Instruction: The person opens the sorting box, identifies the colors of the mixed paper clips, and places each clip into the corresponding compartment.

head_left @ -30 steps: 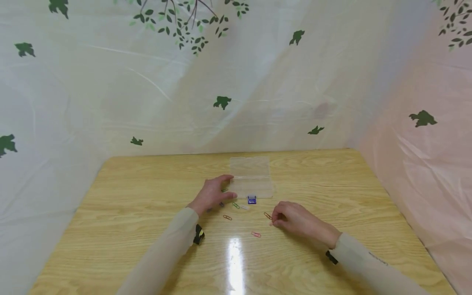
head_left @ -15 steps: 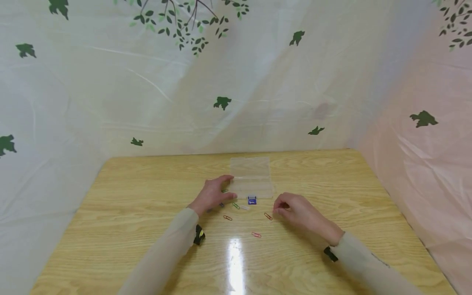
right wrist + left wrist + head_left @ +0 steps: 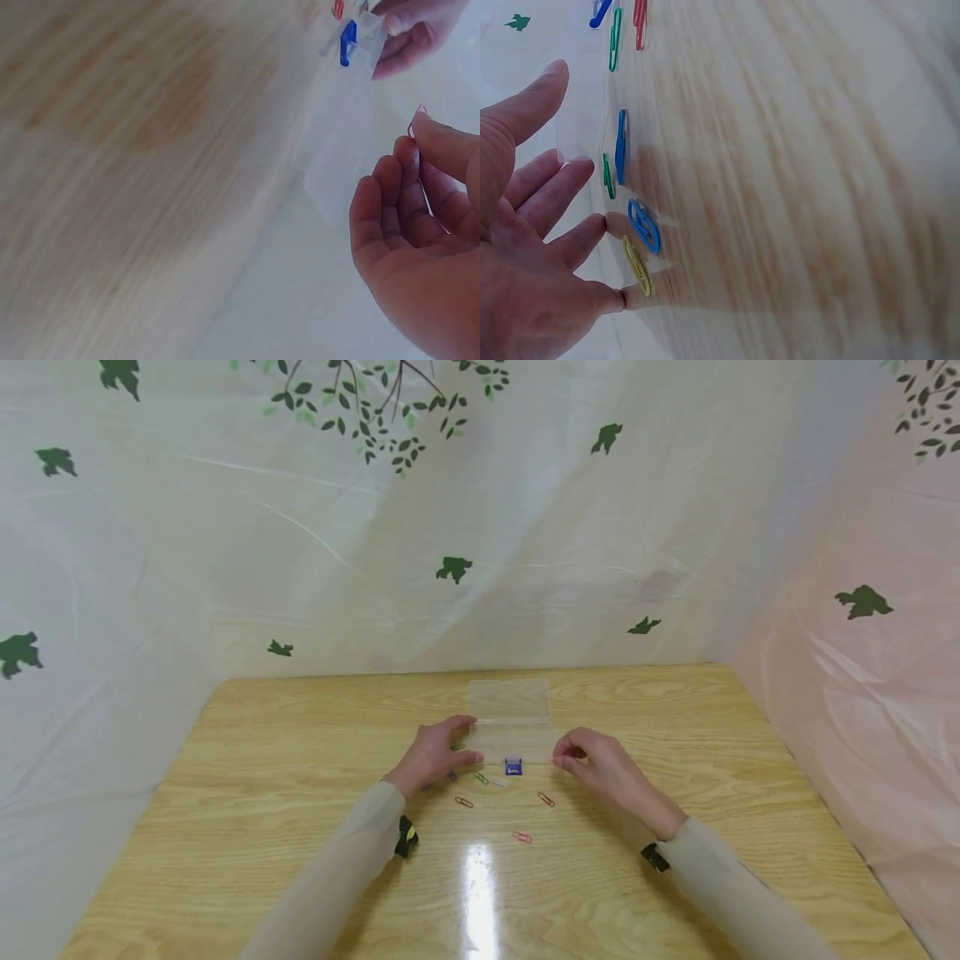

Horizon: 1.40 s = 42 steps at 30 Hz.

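Paperclip (image 3: 412, 122), pinched by the right hand (image 3: 611, 770), shows upper right in the right-wrist view; the left hand (image 3: 430, 757) spreads, unclenched, at the clear box (image 3: 513, 737). A slack pinch could drop it.

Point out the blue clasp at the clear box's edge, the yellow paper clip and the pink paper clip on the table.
Blue clasp (image 3: 513, 769), head view: on its blue face.
Yellow paper clip (image 3: 637, 265), left wrist view: midway along its wire loops.
Pink paper clip (image 3: 522, 837), head view: middle of its wire loops.
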Available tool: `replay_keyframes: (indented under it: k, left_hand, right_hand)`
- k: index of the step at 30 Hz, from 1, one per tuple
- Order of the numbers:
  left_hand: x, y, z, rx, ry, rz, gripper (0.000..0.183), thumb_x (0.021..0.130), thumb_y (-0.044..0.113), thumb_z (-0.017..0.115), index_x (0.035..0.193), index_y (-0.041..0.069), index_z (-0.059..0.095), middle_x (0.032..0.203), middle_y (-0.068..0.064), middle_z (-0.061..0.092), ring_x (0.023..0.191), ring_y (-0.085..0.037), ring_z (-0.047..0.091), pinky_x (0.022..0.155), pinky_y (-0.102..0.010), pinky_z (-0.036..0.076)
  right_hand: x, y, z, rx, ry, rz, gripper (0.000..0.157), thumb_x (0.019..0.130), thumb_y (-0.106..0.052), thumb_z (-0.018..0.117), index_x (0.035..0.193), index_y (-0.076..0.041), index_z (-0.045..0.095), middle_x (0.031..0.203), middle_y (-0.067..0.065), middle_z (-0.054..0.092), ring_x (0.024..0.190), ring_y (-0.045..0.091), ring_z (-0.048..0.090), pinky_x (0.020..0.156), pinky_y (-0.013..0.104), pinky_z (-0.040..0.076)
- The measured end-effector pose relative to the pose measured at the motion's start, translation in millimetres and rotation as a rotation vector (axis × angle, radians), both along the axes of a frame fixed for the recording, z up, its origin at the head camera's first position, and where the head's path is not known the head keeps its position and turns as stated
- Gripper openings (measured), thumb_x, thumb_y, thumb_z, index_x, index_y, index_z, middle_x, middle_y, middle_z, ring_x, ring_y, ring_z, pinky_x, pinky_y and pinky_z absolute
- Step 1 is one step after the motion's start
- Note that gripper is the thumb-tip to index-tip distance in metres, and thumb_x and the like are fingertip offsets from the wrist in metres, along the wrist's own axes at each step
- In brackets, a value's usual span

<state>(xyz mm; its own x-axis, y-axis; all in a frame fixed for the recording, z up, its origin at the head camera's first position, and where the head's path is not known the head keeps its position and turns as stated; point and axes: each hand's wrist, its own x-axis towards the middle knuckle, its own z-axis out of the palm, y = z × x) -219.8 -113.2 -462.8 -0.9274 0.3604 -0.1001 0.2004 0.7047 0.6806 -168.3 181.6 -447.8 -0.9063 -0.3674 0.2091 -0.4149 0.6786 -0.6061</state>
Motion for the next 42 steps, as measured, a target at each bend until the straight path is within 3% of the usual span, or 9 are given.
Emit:
replay_keyframes:
  k: [12, 28, 42]
  left_hand:
    - [-0.6, -0.1, -1.0, 0.000, 0.001, -0.009, 0.066, 0.093, 0.030, 0.079, 0.150, 0.011, 0.052, 0.154, -0.014, 0.051, 0.146, -0.036, 0.042, 0.125, -0.062, 0.005]
    - [2.1, -0.2, -0.1, 0.014, -0.008, 0.001, 0.065, 0.093, 0.028, 0.080, 0.150, 0.010, 0.053, 0.154, -0.014, 0.051, 0.146, -0.036, 0.042, 0.125, -0.061, 0.005]
    - [2.9, 0.2, 0.2, 0.023, -0.006, 0.008, 0.062, 0.093, 0.028, 0.080, 0.147, 0.011, 0.055, 0.152, -0.014, 0.054, 0.145, -0.035, 0.043, 0.124, -0.062, 0.005]
  right_hand:
    - [-14.0, -10.1, 1.4, -0.035, 0.003, -0.033, 0.006, 0.093, -0.007, 0.077, 0.096, -0.008, 0.072, 0.091, -0.001, 0.069, 0.084, 0.014, 0.062, 0.078, 0.035, 0.057]
    - [-30.9, -25.0, -2.8, 0.054, -0.073, -0.044, 0.005, 0.096, -0.010, 0.076, 0.094, -0.010, 0.071, 0.091, 0.000, 0.067, 0.081, 0.016, 0.056, 0.071, 0.031, 0.051]
    - [-35.5, -30.8, -5.4, 0.144, -0.063, 0.000, 0.005, 0.094, -0.010, 0.077, 0.095, -0.007, 0.074, 0.094, 0.000, 0.068, 0.085, 0.014, 0.062, 0.079, 0.034, 0.056]
